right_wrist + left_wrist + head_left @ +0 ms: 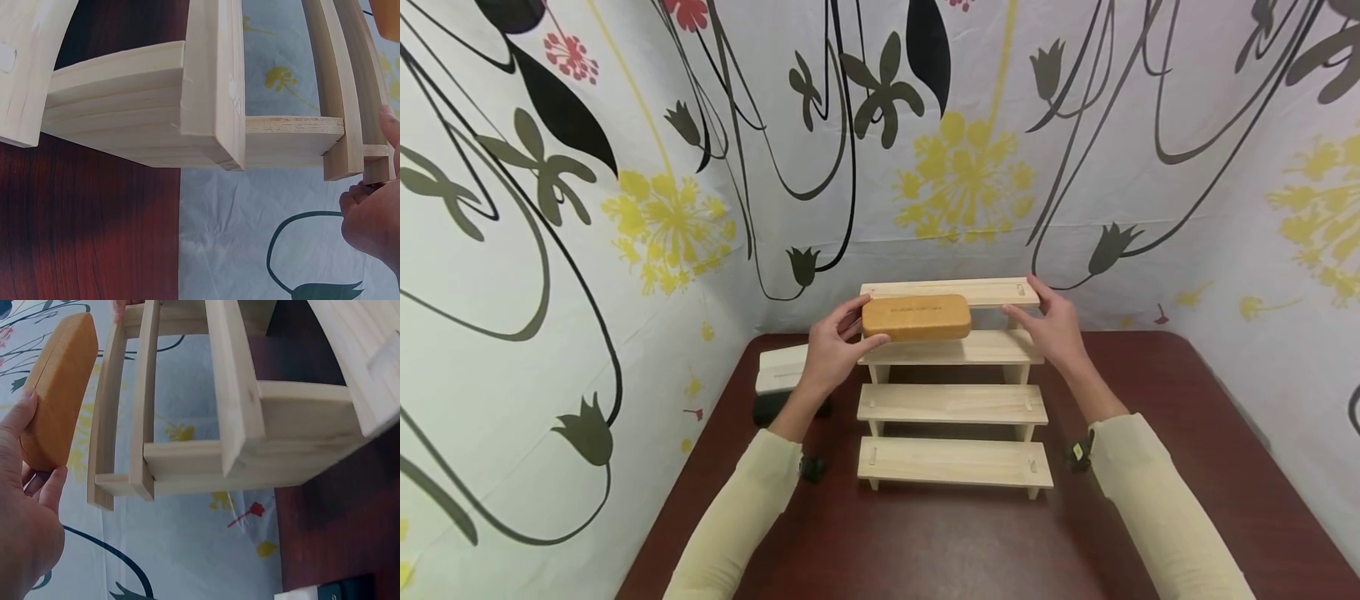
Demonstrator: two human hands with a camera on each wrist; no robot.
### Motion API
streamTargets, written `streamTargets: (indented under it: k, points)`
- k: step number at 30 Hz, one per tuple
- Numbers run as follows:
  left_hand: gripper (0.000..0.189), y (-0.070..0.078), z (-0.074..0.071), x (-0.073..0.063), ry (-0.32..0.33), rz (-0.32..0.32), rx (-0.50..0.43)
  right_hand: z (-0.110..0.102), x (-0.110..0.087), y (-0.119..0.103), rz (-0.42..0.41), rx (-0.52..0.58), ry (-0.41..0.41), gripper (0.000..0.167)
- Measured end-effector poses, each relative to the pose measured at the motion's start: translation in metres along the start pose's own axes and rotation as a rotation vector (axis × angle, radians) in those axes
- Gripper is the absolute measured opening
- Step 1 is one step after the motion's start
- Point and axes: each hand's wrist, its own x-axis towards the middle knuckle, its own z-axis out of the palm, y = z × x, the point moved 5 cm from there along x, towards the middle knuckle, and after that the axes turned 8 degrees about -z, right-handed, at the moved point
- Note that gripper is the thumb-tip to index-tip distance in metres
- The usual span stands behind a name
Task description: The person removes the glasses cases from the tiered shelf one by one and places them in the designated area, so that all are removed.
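My left hand pinches one end of a tan-orange glasses case, thumb in front and fingers behind. In the head view the case appears in front of the top tier of a pale wooden stepped shelf stand. Seen from the left wrist, the glasses case is apart from the stand, beside its top board. At the right end of that top board, my right hand holds on, its thumb on the near side. The right wrist view also has the right hand at the board's end.
Left of the stand, a white case sits above a black case, partly behind my left forearm. The stand is on a dark red-brown table. Patterned fabric rises behind and along both sides.
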Motion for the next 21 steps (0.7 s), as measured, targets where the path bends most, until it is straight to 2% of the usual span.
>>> streamTargets:
  k: [4,10,13,17,21]
  points:
    - [0.072,0.001,-0.007,-0.007,0.01,-0.013,0.016,0.001,0.001,0.0,0.007,0.003,0.008,0.085]
    - [0.067,0.022,-0.019,-0.023,0.009,-0.015,0.021,0.0,0.001,0.0,-0.002,-0.002,0.008,0.086]
    - [0.067,0.01,-0.026,-0.026,0.012,-0.009,0.035,0.0,0.001,-0.001,-0.001,-0.01,0.0,0.086]
    - [0.068,-0.014,-0.036,-0.028,0.023,-0.016,0.059,-0.001,0.0,-0.001,0.005,-0.014,-0.009,0.087]
    - [0.069,-0.019,-0.044,-0.036,0.031,-0.028,0.069,0.0,-0.001,-0.001,0.002,-0.013,-0.009,0.086]
